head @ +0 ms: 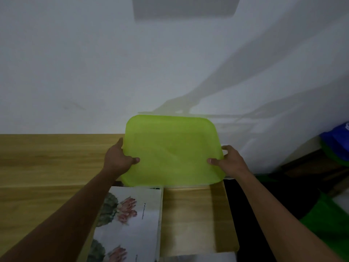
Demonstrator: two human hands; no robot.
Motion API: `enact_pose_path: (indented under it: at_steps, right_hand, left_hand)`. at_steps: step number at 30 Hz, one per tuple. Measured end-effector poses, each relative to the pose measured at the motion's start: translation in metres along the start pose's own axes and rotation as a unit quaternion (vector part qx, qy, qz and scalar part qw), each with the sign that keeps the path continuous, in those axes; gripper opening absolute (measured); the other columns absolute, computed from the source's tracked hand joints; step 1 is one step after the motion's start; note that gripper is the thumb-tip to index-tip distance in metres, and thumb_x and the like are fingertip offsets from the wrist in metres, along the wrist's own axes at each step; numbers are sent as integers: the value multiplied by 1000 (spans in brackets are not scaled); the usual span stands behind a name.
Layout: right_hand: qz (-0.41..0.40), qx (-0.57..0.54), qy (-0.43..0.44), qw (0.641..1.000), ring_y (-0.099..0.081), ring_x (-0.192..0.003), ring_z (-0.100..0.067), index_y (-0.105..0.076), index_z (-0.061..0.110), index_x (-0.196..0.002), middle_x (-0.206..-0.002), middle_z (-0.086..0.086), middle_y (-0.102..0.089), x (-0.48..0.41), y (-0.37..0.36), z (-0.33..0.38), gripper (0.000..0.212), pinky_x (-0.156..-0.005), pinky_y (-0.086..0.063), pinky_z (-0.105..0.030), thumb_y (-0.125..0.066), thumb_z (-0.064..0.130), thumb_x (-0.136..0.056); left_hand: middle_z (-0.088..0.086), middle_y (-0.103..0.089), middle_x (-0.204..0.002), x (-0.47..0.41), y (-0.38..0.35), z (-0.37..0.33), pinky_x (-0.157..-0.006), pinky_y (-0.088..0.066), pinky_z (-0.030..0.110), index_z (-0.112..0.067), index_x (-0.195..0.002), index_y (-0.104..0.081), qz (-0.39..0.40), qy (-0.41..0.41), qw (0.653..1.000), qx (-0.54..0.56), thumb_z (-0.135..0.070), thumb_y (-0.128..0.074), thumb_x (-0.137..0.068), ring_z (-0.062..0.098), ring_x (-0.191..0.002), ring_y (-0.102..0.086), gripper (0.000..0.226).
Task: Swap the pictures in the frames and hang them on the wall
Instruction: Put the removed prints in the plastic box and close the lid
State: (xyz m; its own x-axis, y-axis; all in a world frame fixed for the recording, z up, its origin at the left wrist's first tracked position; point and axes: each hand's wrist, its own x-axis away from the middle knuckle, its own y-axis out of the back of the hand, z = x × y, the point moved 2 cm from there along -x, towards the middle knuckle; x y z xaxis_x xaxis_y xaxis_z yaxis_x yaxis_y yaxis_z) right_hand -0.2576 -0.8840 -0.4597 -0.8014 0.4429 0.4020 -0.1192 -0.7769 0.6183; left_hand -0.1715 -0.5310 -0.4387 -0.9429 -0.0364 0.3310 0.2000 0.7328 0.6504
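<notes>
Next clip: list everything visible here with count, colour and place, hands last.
green tray: one, translucent lime, held up over the table's far edge
flower print: one sheet, white with pink blooms and green leaves, flat on the table, bottom centre
table: one, light wood, against the wall
wall: one, white, behind
grey panel: one, top of wall, cut off
blue and green things: count unclear, right edge, blurred
left hand: grips the tray's left edge
right hand: grips the tray's right edge

The green tray (171, 150), gripped between my left hand (119, 159) and right hand (230, 160), blocks the way ahead, the wall (75, 72) just behind it. Flower prints (130, 214) lie by my left forearm; bare table (47, 161) wood stretches leftward.
</notes>
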Motion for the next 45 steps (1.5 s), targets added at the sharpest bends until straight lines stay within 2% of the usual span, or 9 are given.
enact_pose_path:
  at_steps: [2, 5, 10, 14, 18, 27, 31, 37, 45]
  right_hand:
    - [29, -28, 20, 999, -63, -108, -23, -42, 16, -147, -131, -10, -60, 8, 2, 13, 97, -80, -51, -27, -91, 35, -65]
    - [82, -67, 48, 993, -61, -81, -7, -49, 19, -141, -102, -1, -65, 29, -5, 39, 81, -52, -45, -7, -88, 18, -70]
    - [118, -93, 54, 987, -61, -81, -7, -42, 13, -136, -94, 2, -61, 63, -46, 87, 87, -58, -47, -22, -91, 14, -65]
    - [125, -92, 80, 985, -61, -78, -7, -43, 14, -131, -91, 2, -61, 88, -105, 128, 83, -57, -47, -22, -91, 8, -64]
    - [163, -84, 103, 978, -64, -85, -9, -50, 20, -116, -98, 4, -66, 99, -180, 166, 67, -56, -50, -12, -87, -2, -64]
    - [193, -87, 55, 976, -58, -117, -25, -47, 15, -136, -130, -1, -60, 91, -331, 203, 91, -98, -50, -48, -94, 15, -59]
    - [179, -56, 50, 981, -57, -118, -25, -49, 18, -134, -127, 0, -59, 80, -369, 204, 86, -99, -49, -51, -94, 17, -61]
    - [142, 16, 59, 988, -55, -122, -30, -47, 14, -139, -136, -6, -56, 68, -401, 210, 91, -92, -50, -39, -94, 22, -61]
    - [106, 61, 57, 991, -55, -116, -32, -49, 23, -132, -133, -9, -53, 55, -420, 204, 113, -92, -54, -48, -84, 62, -32]
  left_hand:
    - [15, -56, -133, 4, 19, 3, -97, -47, 48, -14, -150, -31, 24, 13, 999, 47, -12, -86, -69, 35, -116, -57, 98]
    - [17, -56, -130, 13, 55, 15, -97, -48, 50, -16, -148, -36, 30, 26, 995, 96, -7, -86, -66, 35, -117, -54, 97]
    - [-1, -53, -88, 30, 122, 48, -81, -43, 35, -16, -146, -40, 13, 23, 993, 115, 1, -82, -69, 24, -89, -53, 90]
    - [-2, -52, -77, 25, 178, 100, -75, -43, 31, -15, -144, -44, 1, 29, 994, 106, 1, -84, -66, 14, -70, -52, 88]
    - [21, -63, -111, 9, 230, 159, -78, -46, 34, -16, -143, -45, 6, 36, 995, 88, -1, -85, -64, 20, -77, -53, 90]
    - [23, -57, -126, -72, 285, 280, -91, -49, 46, -14, -146, -40, 14, 78, 996, 46, -5, -88, -63, 37, -111, -58, 97]
    - [25, -56, -127, -96, 286, 316, -92, -49, 50, -14, -146, -41, 22, 76, 997, -1, -19, -93, -56, 38, -112, -57, 104]
    - [20, -52, -133, -126, 282, 340, -90, -45, 43, -11, -146, -39, 21, 61, 997, -42, -13, -88, -66, 37, -118, -53, 94]
    - [18, -59, -125, -147, 282, 346, -84, -49, 44, -13, -141, -45, 20, 29, 994, -105, -21, -87, -68, 38, -111, -57, 85]
